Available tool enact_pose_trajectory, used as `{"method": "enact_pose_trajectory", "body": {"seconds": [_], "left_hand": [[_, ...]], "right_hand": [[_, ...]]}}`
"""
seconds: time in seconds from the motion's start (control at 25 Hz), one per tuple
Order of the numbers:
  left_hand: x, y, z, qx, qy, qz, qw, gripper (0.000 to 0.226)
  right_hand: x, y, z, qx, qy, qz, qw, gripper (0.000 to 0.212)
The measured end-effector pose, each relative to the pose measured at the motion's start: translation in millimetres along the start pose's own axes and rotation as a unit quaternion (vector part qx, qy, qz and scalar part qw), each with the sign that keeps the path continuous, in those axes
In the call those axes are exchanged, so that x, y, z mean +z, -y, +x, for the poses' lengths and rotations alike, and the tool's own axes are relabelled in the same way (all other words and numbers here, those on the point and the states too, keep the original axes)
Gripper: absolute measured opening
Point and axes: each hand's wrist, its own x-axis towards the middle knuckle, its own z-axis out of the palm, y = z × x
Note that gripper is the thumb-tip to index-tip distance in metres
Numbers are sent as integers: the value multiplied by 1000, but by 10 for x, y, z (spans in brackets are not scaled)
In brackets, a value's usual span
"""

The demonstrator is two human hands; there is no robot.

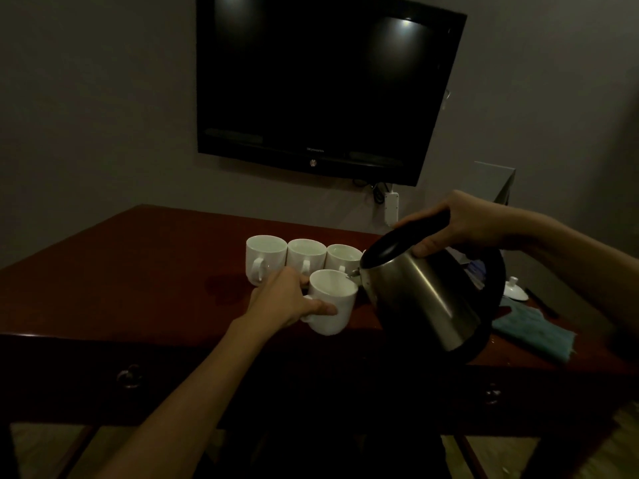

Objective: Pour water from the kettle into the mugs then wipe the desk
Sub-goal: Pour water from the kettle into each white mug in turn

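1. A dark flat television [325, 84] hangs on the grey wall, well above both hands — its screen is off and catches two pale glints of light.
2. A white power strip [391, 209] with black cables dangles under the television, just left of the right hand.
3. A small white lid [515, 289] with a knob lies below the right forearm.
4. Two round metal drawer pulls [129, 376] sit below the hands — one beside the left forearm.

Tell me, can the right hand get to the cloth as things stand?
Probably not yet. The right hand grips the kettle by its handle, tilted at the mug that the left hand holds. The cloth lies just right of the kettle, uncovered, so it looks reachable once the kettle is put down.
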Motion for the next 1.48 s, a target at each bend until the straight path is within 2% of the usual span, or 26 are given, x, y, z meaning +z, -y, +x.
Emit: {"method": "enact_pose_trajectory", "body": {"seconds": [0.32,0.4,0.52,1.0,1.12,1.32,1.48], "left_hand": [[19,22,-15,10,-20,-23,1000,58],[29,18,-9,14,-18,-17,1000,57],[37,30,0,13,-17,-25,999,57],[35,49,2,16,-6,-20,1000,53],[32,68,12,12,-7,-10,1000,47],[47,72,22,9,-13,-14,1000,51],[46,72,26,12,-6,-24,1000,55]], "right_hand": [[-73,238,156,-9,40,-77,996,56],[-98,267,222,-10,49,-88,995,50],[-140,260,307,-8,54,-89,995,44],[-170,292,364,-17,73,-93,993,45],[-159,317,384,-14,78,-90,993,49],[-179,297,452,-20,89,-91,992,65],[-177,338,445,-12,91,-89,992,65]]}}
